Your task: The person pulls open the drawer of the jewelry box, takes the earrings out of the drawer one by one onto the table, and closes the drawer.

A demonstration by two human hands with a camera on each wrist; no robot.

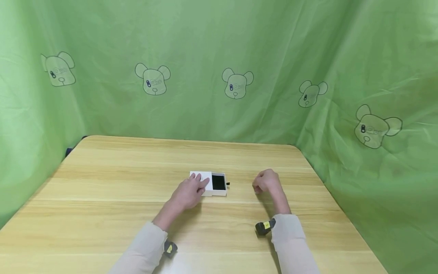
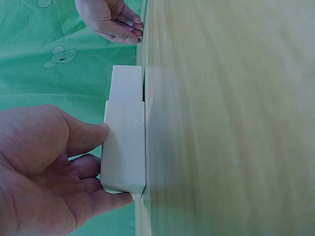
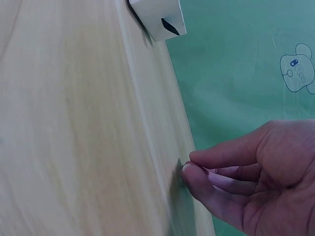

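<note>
A small white drawer-style box (image 1: 219,193) lies on the table, its tray slid partway out to the right. The tray's inside is black, and a short black pull tab (image 1: 228,183) sticks out at its end. My left hand (image 1: 189,191) grips the box's sleeve (image 2: 125,147), fingers over the top and thumb along one edge. Apart from the box, to its right, my right hand (image 1: 268,181) is low at the tabletop with fingers curled. In the right wrist view, thumb and index fingertips (image 3: 193,173) meet; I cannot make out any thing between them.
The wooden table (image 1: 119,163) extends around the box. A green curtain (image 1: 195,114) with mouse-head drawings hangs behind the table and at both sides. Black wrist devices (image 1: 263,228) sit by both sleeves.
</note>
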